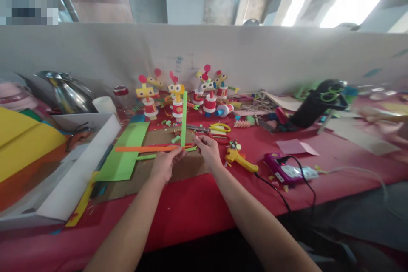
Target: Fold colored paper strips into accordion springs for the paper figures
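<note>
My left hand (165, 165) pinches two paper strips where their ends meet at a right angle. The orange paper strip (143, 149) runs out to the left, and the green paper strip (184, 119) points away from me. My right hand (208, 149) is just to the right of that corner, thumb and fingers closed together; whatever is between them is too small to make out. Beneath both hands lies a brown cardboard sheet (127, 188) with a wide green paper sheet (124, 153) on its left. Scissors with yellow handles (219, 127) lie just beyond my right hand.
A yellow glue gun (240, 160) and a purple power strip (277, 169) with cords lie to the right. Several paper-cup figures (149, 108) stand at the back. A white box (79, 165) of coloured paper is at left, a black bin (310, 104) at right.
</note>
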Available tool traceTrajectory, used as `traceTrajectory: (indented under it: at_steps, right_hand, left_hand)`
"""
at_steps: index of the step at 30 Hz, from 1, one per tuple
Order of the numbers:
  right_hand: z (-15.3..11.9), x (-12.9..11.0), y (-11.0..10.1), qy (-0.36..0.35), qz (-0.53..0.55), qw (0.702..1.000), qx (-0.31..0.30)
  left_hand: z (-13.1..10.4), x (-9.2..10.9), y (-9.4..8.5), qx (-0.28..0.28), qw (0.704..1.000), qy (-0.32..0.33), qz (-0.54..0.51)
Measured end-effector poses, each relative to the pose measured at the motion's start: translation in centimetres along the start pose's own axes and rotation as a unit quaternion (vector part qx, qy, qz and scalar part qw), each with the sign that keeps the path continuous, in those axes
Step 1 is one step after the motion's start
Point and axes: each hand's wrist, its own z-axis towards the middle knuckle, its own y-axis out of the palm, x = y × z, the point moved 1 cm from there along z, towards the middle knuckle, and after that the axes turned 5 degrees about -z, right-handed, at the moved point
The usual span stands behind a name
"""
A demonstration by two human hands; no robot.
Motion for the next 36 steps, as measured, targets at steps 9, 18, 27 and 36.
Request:
traceTrajectory:
  at_steps: [9,18,27,36]
  right_hand:
    - [0.1,0.4,0.1,-0.011,-0.020,0.999,0.024]
    - [0.3,0.9,0.3,-0.056,-0.045,0.997,-0.038]
    - [0.3,1.2,0.1,-0.039,-0.113,0.993,-0.012]
    - [0.4,1.3,0.1,-0.052,-0.105,0.993,0.019]
  left_hand:
    - [0.0,0.2,0.1,0.002,1.000,0.004,-0.016]
    - [0.0,0.2,0.1,0.000,1.000,0.003,0.001]
    - [0.0,-0.3,0.1,-0.019,0.999,0.014,0.028]
    - [-0.1,-0.5,0.1,-0.028,0.999,0.020,0.029]
